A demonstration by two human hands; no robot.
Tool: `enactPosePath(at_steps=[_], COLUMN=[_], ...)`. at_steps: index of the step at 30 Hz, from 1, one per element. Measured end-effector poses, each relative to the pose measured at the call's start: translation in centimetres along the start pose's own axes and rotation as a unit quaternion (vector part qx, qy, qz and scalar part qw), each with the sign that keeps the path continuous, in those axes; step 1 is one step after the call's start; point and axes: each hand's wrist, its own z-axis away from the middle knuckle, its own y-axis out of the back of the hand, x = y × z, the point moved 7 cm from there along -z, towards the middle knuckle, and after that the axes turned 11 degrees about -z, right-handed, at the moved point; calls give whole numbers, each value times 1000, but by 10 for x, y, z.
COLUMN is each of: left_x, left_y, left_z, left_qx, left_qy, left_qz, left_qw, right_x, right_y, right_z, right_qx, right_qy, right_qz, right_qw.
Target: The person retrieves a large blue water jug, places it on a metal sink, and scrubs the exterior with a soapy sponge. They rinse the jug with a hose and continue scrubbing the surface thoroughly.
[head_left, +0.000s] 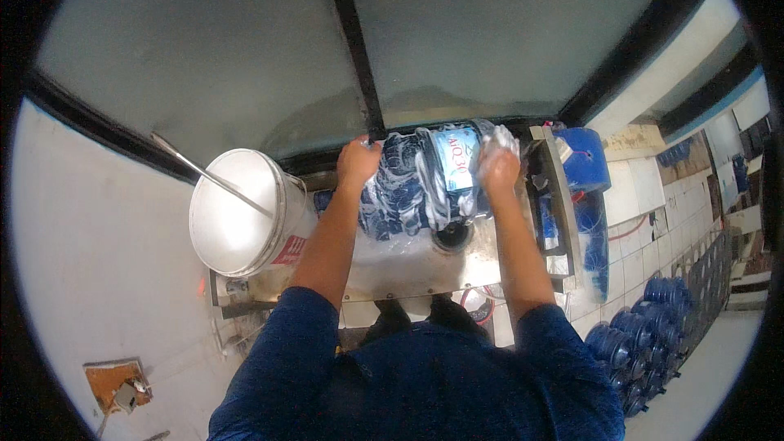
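A large blue water jug [400, 188] lies on its side on a metal worktop [384, 273], streaked with white suds. It carries a light-blue label [458, 159]. My left hand [359, 162] curls against the jug's far left edge, fingers closed on it. At the right end, my right hand [498, 170] presses a white, foam-covered wad [501, 144] to the jug; suds hide whether that is a cloth or a sponge. A round dark opening [452, 235] shows in the worktop just in front of the jug.
On the left stands a white bucket [233, 208] with a long-handled stick [212, 175] in it. Frosted window panes [506, 33] rise behind the worktop. A blue barrel-like container [581, 159] is at right; several blue jugs [637, 335] stack on the floor.
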Motion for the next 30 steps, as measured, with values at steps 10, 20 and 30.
enactPosePath(at_steps=[10,20,30], left_x=[-12,-15,12], left_y=[-1,2,-5], left_z=[2,75,211], left_qx=[-28,127,306], left_qy=[25,-3,-73], left_qz=[-61,1,17], left_qw=[997,992,949], right_x=[6,-89,-108], right_y=[8,41,11], right_z=[126,-62,-89], right_qx=[264,-122,-240], right_qy=[-93,-108,-61], right_qz=[-229,104,161], right_qw=[932,981,955])
